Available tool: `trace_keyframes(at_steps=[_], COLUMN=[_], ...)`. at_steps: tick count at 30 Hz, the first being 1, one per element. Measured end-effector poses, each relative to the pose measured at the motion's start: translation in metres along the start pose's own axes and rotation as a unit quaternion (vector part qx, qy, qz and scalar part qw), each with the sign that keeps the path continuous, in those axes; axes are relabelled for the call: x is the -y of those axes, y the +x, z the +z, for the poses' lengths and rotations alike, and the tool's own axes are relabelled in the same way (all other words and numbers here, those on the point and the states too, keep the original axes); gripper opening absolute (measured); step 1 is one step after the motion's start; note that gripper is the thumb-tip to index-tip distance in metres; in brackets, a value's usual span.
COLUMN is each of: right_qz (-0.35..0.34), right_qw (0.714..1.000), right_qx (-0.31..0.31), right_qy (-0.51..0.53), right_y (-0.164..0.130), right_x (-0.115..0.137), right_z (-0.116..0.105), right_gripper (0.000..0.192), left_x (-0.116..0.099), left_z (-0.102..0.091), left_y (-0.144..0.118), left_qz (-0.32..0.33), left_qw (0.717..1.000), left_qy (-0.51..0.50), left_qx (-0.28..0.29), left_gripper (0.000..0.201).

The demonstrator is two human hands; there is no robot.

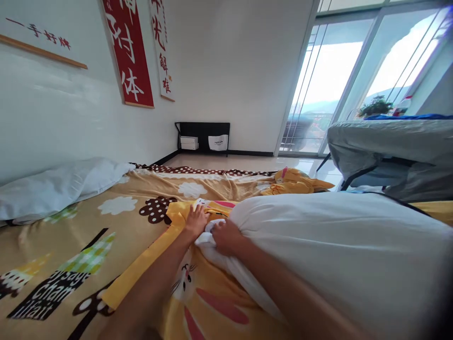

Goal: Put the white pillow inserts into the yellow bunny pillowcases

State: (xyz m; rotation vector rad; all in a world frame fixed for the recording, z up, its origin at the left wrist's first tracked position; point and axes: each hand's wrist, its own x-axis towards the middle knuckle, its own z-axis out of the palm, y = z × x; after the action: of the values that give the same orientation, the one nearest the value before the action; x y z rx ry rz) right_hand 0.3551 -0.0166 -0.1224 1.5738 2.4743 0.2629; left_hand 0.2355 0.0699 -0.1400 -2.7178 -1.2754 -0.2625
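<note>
A yellow pillowcase (159,250) printed with rabbits lies on the bed in front of me. My left hand (197,220) is at its upper part, fingers bent over the yellow fabric and gripping it; the fingertips are partly hidden. Just to the right, my right hand (226,237) is closed around a bunched corner of a large white pillow (318,236). That corner rests on the pillowcase between my hands. The rest of the pillow spreads to the right, beside and under my right forearm.
A patterned tan bedsheet (71,245) covers the bed. Another white pillow (71,184) lies by the left wall. Crumpled yellow cloth (295,182) sits beyond the big pillow. A covered table (389,139) stands at right, and a low black rack (202,137) at the far wall.
</note>
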Motion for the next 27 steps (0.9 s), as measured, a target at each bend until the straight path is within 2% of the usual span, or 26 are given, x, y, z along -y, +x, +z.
trace_keyframes(at_steps=[3, 7, 10, 12, 13, 16, 20, 24, 27], right_qz=[0.012, 0.075, 0.13, 0.142, 0.14, 0.106, 0.042, 0.026, 0.026], right_qw=[1.0, 0.997, 0.99, 0.987, 0.987, 0.987, 0.982, 0.971, 0.958], right_qx=[-0.011, -0.013, -0.025, -0.047, -0.061, -0.106, -0.163, -0.21, -0.246], right_qy=[0.002, 0.025, 0.042, 0.051, 0.055, 0.064, 0.082, 0.11, 0.145], right_y=[0.003, 0.017, 0.029, 0.031, 0.031, 0.023, 0.013, 0.015, 0.016], right_x=[0.0, -0.017, -0.024, -0.022, -0.019, -0.004, 0.011, 0.005, -0.001], right_z=[0.001, 0.004, 0.005, 0.005, 0.004, -0.003, -0.023, -0.038, -0.035], right_gripper=[0.033, 0.034, 0.035, 0.032, 0.03, 0.03, 0.03, 0.026, 0.021], left_x=[-0.012, -0.026, -0.024, -0.017, -0.013, -0.008, -0.014, -0.028, -0.04], left_z=[-0.025, -0.052, -0.065, -0.071, -0.074, -0.079, -0.085, -0.097, -0.101], left_y=[0.005, -0.013, -0.034, -0.046, -0.051, -0.057, -0.044, -0.032, -0.033], left_qz=[0.018, 0.031, 0.014, -0.008, -0.017, -0.012, -0.003, 0.013, 0.025], left_qw=[0.999, 0.996, 0.995, 0.991, 0.99, 0.997, 0.998, 0.984, 0.964], left_qy=[0.041, 0.079, 0.078, 0.064, 0.054, 0.012, -0.051, -0.138, -0.199], left_qx=[-0.013, -0.008, 0.068, 0.12, 0.126, 0.073, -0.023, -0.116, -0.177], left_gripper=[0.032, 0.032, 0.036, 0.049, 0.052, 0.057, 0.055, 0.053, 0.049])
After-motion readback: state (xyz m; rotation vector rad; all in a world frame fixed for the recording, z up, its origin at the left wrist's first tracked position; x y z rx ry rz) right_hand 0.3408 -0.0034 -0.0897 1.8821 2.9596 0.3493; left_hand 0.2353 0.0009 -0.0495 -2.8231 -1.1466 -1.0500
